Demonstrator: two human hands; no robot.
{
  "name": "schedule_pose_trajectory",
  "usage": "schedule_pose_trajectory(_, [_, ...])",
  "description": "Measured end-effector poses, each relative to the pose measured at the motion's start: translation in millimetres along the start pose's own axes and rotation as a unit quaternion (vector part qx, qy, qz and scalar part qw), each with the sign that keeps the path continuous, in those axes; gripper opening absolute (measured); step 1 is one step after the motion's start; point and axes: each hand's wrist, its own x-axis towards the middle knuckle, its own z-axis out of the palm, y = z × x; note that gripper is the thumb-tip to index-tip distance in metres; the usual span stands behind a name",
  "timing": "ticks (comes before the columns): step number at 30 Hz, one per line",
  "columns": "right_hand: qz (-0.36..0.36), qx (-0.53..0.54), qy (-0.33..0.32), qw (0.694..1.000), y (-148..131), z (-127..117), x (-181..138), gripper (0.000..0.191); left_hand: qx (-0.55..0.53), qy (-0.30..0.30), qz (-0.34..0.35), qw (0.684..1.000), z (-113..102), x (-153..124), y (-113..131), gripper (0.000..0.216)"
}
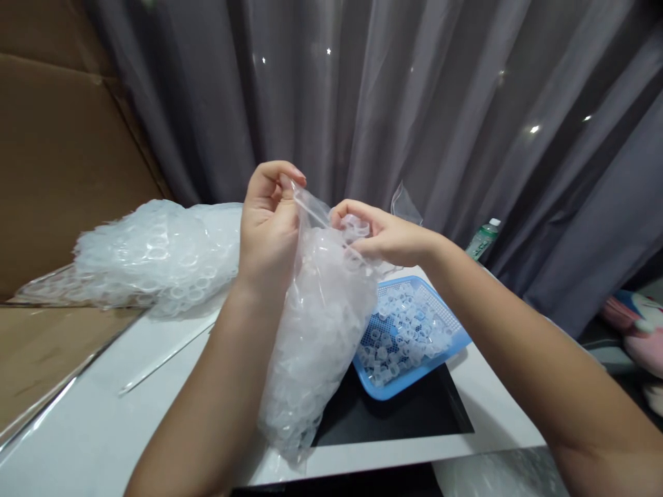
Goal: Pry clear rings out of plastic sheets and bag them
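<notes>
A clear plastic bag (315,324) full of small whitish translucent plastic pieces hangs upright in front of me. Pinched at its upper left corner is my left hand (272,214), fingers closed on the film. My right hand (383,231) grips the bag's upper right side near the mouth, thumb and fingers bent around the film and some pieces. Just behind and right of the bag, a blue plastic basket (386,390) holds many loose small translucent pieces (409,324). The bag hides the basket's left part.
On the left of the white table (170,386) lies a big bag of clear ring-like plastic parts (160,255), by a cardboard box (67,166). A thin white stick (166,359) lies nearby. A green-labelled bottle (484,238) stands behind my right arm, before a grey curtain (440,103).
</notes>
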Motion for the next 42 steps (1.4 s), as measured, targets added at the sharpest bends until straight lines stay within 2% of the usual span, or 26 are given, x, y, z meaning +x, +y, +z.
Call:
schedule_pose_trajectory(4, [0.014, -0.057, -0.037, 0.998, -11.8, -9.5, -6.2, 0.059, -0.002, -0.006, 0.004, 1.0, -3.9, 1.0, -1.5, 0.016])
schedule_pose_trajectory(7, [-0.006, -0.107, -0.043, 0.993, -23.1, -7.0, -9.4, 0.064, -0.003, -0.012, 0.022, 1.0, -5.0, 1.8, -0.5, 0.013])
schedule_pose_trajectory(12, [-0.068, -0.174, -0.055, 0.981, -37.9, 1.9, -11.1, 0.048, 0.004, -0.028, 0.058, 0.998, -1.7, -1.3, 17.8, 0.014])
schedule_pose_trajectory(16, [-0.144, -0.189, -0.058, 0.97, -44.5, 7.9, -13.8, 0.033, 0.063, -0.038, 0.117, 0.99, -2.3, -4.3, 38.4, 0.019])
schedule_pose_trajectory(21, [-0.147, -0.203, 0.049, 0.967, -41.9, 17.4, -13.3, 0.027, 0.083, -0.032, 0.134, 0.987, -6.3, -1.3, 39.2, 0.017])
schedule_pose_trajectory(25, [-0.164, -0.263, 0.08, 0.948, -40.7, 21.5, -9.2, 0.013, 0.104, -0.041, 0.127, 0.985, -2.2, -4.0, 33.3, 0.015])
schedule_pose_trajectory(28, [-0.177, -0.264, 0.083, 0.944, -41.6, 20.6, -9.8, 0.017, 0.108, -0.055, 0.127, 0.985, 0.4, -6.1, 29.9, 0.014])
schedule_pose_trajectory(35, [-0.239, -0.163, 0.054, 0.956, -33.7, 18.2, -20.4, 0.03, 0.071, -0.075, 0.11, 0.989, -4.5, -1.9, 23.4, 0.015])
schedule_pose_trajectory(38, [-0.235, -0.209, 0.109, 0.943, -27.3, 14.0, -24.1, 0.027, 0.068, -0.068, 0.107, 0.99, -4.6, -1.6, 22.6, 0.007])
schedule_pose_trajectory(40, [-0.214, -0.259, 0.21, 0.918, -19.0, 5.1, -30.6, 0.021, 0.066, -0.067, 0.113, 0.989, -4.9, -0.7, 22.0, 0.005])
schedule_pose_trajectory(42, [-0.171, -0.306, 0.333, 0.875, -3.8, -7.1, -43.4, 0.02, 0.06, -0.068, 0.126, 0.988, -6.9, 1.9, 21.6, 0.005])
